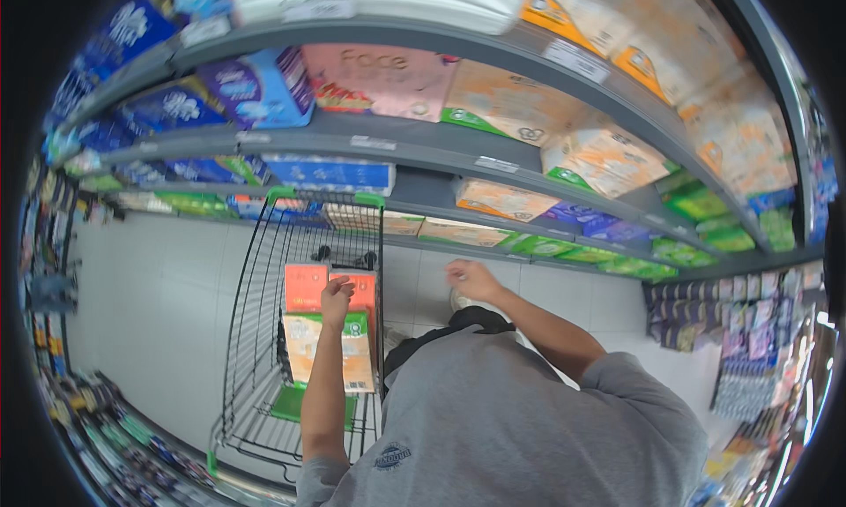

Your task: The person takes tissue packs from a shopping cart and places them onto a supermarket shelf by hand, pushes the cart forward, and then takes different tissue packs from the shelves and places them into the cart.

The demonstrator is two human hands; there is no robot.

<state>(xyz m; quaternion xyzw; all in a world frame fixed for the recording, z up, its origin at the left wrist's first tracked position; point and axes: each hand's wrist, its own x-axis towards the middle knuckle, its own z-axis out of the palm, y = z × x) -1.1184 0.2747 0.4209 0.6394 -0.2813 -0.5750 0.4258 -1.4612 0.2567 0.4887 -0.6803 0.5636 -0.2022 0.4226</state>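
A wire shopping cart (248, 308) with green corner pieces stands at my left side. My left hand (337, 299) is over the cart with fingers loosely bent, nothing in it, above red packs (306, 285). Below them in the cart lies a beige and orange tissue pack (329, 358) with a green corner, and a green panel (287, 402) shows at one end. My right hand (472, 280) hangs over the floor between me and the shelves, its fingers curled; whether anything is in it cannot be told.
Shelves (429, 140) in front carry blue packs (178, 103), a pink pack (380, 77) and beige tissue packs (509, 103). Green packs (548, 246) line the bottom shelf. Hanging goods (687, 308) are at the right, more shelved goods (125, 427) at the lower left. Floor tiles (158, 295) show beyond the cart.
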